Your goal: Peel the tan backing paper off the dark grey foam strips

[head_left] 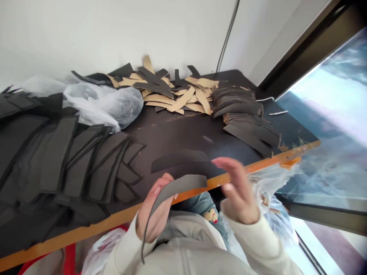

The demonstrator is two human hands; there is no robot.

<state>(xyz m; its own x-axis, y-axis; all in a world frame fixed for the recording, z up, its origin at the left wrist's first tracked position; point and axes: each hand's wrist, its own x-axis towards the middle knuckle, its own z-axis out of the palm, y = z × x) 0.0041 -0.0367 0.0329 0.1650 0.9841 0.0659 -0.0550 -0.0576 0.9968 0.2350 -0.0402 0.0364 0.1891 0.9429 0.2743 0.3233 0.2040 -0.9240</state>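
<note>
My left hand is closed on a long dark grey foam strip, which bends in a curve over the fingers near the table's front edge. To its right, my right hand is raised with the fingers apart and nothing between them. A second dark strip lies flat on the table just beyond the held one; the right index fingertip appears close to its right end, and I cannot tell whether it touches.
Dark foam pieces are heaped at left beside a clear plastic bag. Tan and black strips lie loose along the wall. Stacked dark strips stand at right. The table's orange edge runs before me; a window is at right.
</note>
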